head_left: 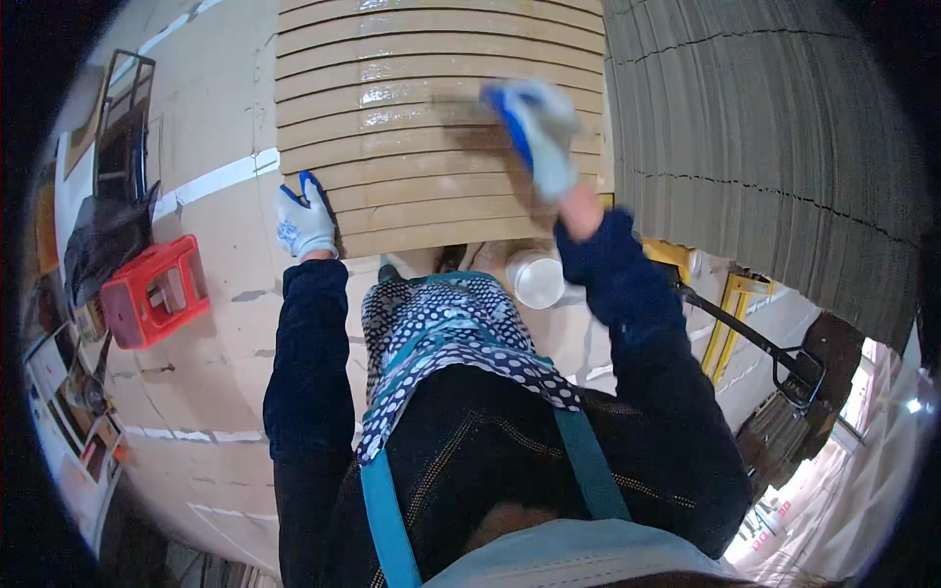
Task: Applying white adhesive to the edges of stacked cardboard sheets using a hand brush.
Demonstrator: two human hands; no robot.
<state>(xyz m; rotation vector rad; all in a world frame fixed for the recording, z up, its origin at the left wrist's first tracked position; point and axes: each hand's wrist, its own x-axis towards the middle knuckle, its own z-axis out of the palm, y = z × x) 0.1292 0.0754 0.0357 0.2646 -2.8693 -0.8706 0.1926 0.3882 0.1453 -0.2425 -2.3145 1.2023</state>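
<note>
My left hand (307, 220), in a white glove with blue at the thumb and fingers, lies at the near left corner of the tan boards (421, 73). The thumb is somewhat spread from the fingers and rests upon the edge; I cannot tell if the fingers bend below and grip it. My right hand (537, 127), in a similar glove, is above the right part of these boards and it is blurred. Its fingers seem closed around a thin tool (459, 101), which points to the left; it is too blurred for me to say its kind.

The tan boards are in front of me, overlapping in rows, so only a narrow band of each one shows. Left of the tool, a wet shine runs across several bands.

I wear a dotted apron (461, 314) with teal straps. Just beyond it, near the boards, is a round white tub (537, 281). To the right, close beside the boards, stands a big pile of grey sheets (755, 127). Nearer to me on this side are a black handle (730, 318) and a yellow frame (720, 355). On the left, a red stool (125, 306) is on the floor (216, 363), near a black bag (103, 250).
</note>
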